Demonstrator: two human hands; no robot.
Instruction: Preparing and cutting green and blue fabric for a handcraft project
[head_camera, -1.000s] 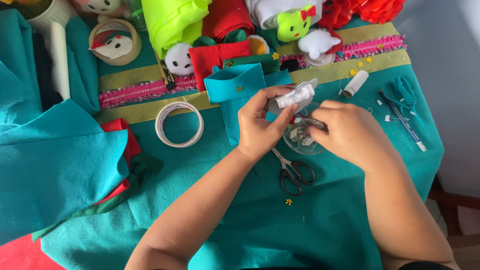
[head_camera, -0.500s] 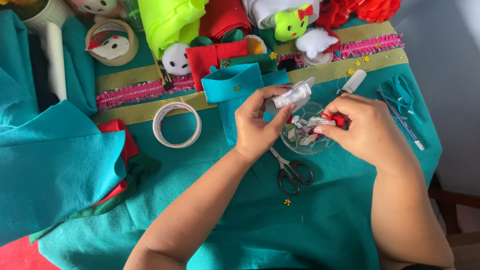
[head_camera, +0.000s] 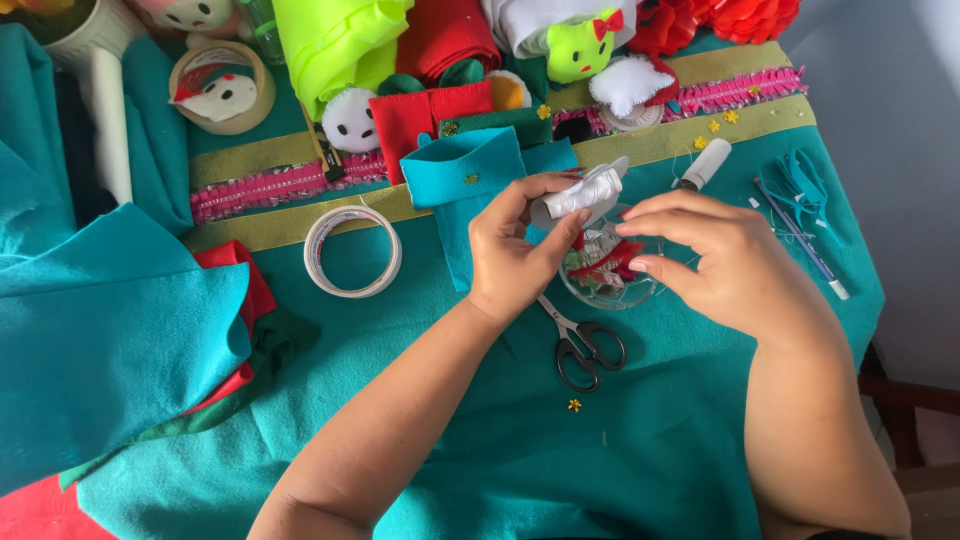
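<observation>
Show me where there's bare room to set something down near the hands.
Bare teal felt lies between the forearms, below the scissors, and between the tape roll and left hand. Crowded: the glass bowl under the right hand, and the whole back edge.

Bright, even daylight from the upper left; soft shadows, sharp focus, slight overexposure along the top edge

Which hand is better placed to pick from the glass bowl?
Right hand: its fingers hover free over the bowl, while the left hand grips a white tube.
</observation>
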